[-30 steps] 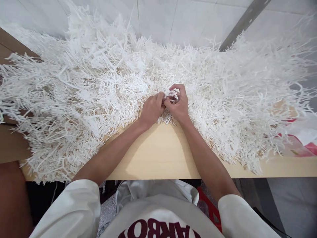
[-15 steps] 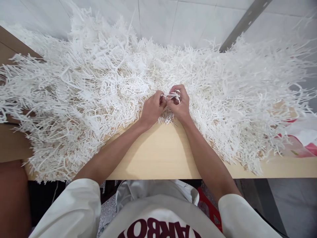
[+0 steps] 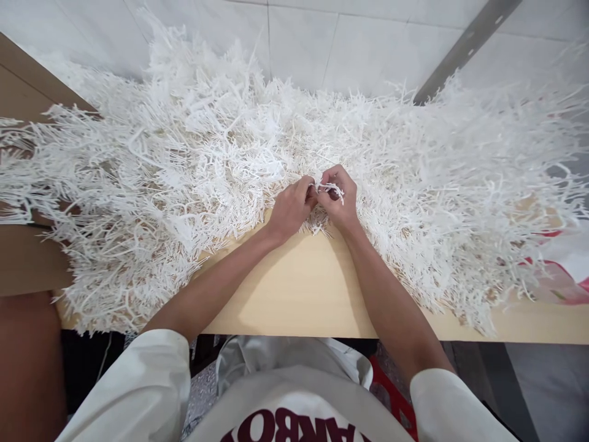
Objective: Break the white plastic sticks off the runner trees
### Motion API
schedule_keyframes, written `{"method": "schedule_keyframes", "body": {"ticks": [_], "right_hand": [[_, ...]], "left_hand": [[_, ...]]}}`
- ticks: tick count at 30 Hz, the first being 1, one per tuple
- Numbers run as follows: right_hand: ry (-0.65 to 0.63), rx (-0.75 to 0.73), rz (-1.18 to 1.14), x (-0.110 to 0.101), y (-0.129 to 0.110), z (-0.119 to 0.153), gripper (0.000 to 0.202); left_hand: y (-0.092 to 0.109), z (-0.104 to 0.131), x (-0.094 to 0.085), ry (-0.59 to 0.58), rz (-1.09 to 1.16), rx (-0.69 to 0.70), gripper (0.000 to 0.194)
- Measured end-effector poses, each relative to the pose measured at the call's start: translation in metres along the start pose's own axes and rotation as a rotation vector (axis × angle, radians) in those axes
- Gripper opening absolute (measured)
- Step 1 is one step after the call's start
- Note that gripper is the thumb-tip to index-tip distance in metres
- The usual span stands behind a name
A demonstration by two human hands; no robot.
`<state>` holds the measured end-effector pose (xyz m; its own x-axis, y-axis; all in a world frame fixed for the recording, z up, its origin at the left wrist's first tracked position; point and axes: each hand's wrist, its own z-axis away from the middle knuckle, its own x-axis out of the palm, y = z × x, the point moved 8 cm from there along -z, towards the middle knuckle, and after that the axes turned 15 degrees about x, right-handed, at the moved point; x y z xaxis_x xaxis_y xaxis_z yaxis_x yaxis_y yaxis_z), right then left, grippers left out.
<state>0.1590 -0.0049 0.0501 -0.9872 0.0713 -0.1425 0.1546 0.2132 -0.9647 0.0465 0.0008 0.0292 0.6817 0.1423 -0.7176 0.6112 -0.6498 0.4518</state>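
Observation:
White branching plastic-looking strands (image 3: pixel 332 188) are pinched between the fingers of my right hand (image 3: pixel 341 199), some of them curving across its palm side. My left hand (image 3: pixel 292 205) is closed right beside it, thumb and forefinger pinched at the left end of the same white piece. Both hands meet just above the table's near side, at the front of a broad heap of similar white branching pieces (image 3: pixel 221 159). Exactly where the left fingertips grip is partly hidden behind the knuckles.
The heap spreads left, right and back over a pale wooden table (image 3: pixel 299 288). Cardboard (image 3: pixel 32 261) stands at the left. A clear and red plastic bag (image 3: pixel 564 270) lies at the right. Behind are a tiled wall (image 3: pixel 304 40) and a slanted metal post (image 3: pixel 464 52).
The view has shifted slightly, so the whole scene sits a little to the right and lower. Both hands still pinch the white piece, with only small finger movement.

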Motion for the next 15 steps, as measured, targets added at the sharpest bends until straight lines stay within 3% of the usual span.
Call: {"method": "schedule_keyframes", "body": {"ticks": [5, 9, 15], "right_hand": [[0.077, 0.089, -0.031, -0.005, 0.009, -0.002, 0.019], [0.053, 0.134, -0.080, -0.003, 0.014, -0.004, 0.022], [-0.051, 0.140, 0.034, 0.009, 0.019, -0.001, 0.029]], "left_hand": [[-0.002, -0.006, -0.004, 0.000, 0.197, 0.045, 0.013], [0.002, -0.008, -0.011, 0.047, 0.321, 0.096, 0.026], [-0.008, -0.006, -0.015, 0.138, 0.395, -0.033, 0.037]]}}
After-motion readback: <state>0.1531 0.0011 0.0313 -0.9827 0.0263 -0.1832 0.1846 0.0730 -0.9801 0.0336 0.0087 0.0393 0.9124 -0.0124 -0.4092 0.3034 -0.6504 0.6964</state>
